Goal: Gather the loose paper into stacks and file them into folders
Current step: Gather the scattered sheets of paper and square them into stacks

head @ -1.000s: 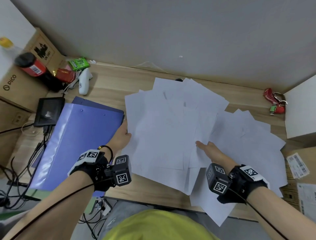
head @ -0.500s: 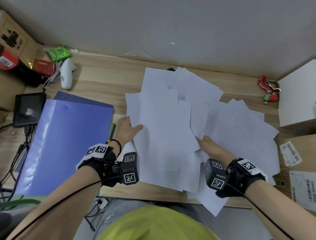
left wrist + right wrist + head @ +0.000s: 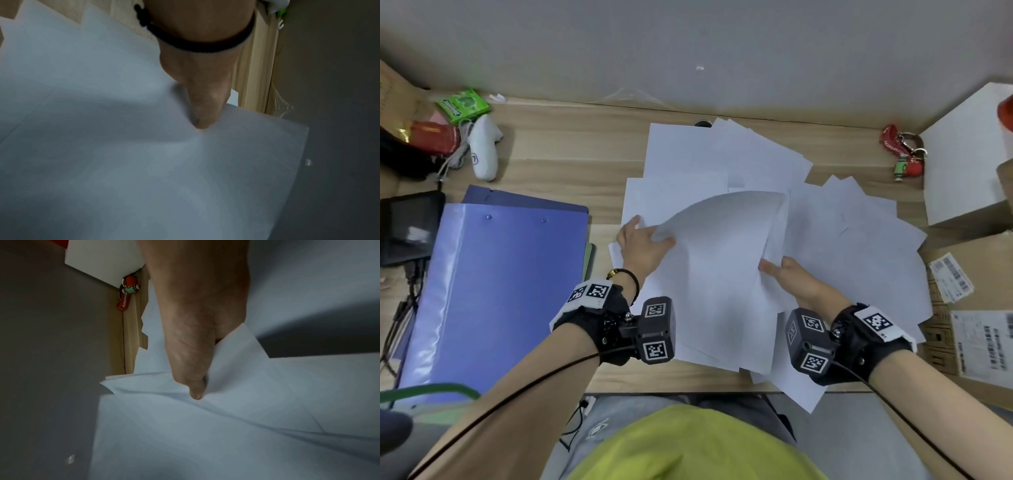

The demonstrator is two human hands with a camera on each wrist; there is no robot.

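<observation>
Loose white paper lies fanned over the middle and right of the wooden desk. A bunch of sheets arches up between my two hands. My left hand grips its left edge, and the left wrist view shows the thumb pressed on the sheet. On the right edge, my right hand pinches several sheets, thumb on top. A closed blue folder lies flat at the left, apart from both hands.
At the back left are a white controller, a green packet and a black device with cables. A red keychain, a white box and labelled cardboard boxes line the right. Some sheets overhang the front edge.
My hands have drawn closer together, and the sheets between them, flat before, now bow upward. The left hand has slid in from the pile's left edge onto the sheets.
</observation>
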